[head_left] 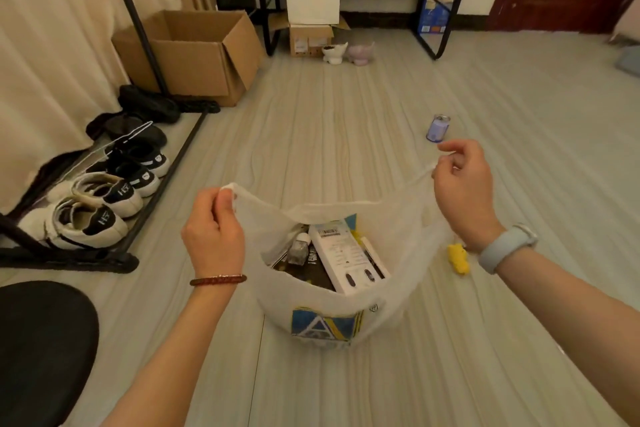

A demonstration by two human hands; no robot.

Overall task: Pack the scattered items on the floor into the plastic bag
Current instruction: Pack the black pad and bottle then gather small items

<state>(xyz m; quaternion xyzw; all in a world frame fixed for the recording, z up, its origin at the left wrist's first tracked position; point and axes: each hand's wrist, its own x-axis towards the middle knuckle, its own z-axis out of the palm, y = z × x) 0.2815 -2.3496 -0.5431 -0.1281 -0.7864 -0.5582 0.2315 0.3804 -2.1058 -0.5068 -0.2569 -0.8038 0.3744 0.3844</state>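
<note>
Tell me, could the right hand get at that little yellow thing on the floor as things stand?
Probably not at once: the right hand is pinching a handle of the plastic bag. Nothing blocks the yellow item, lying just under that wrist, once it lets go.

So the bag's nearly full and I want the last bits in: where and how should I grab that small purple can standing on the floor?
Grip the small purple can around its round side wall, coming from above with the right hand, which is nearest. It stands upright and alone, so fingers likely fit round it.
</note>
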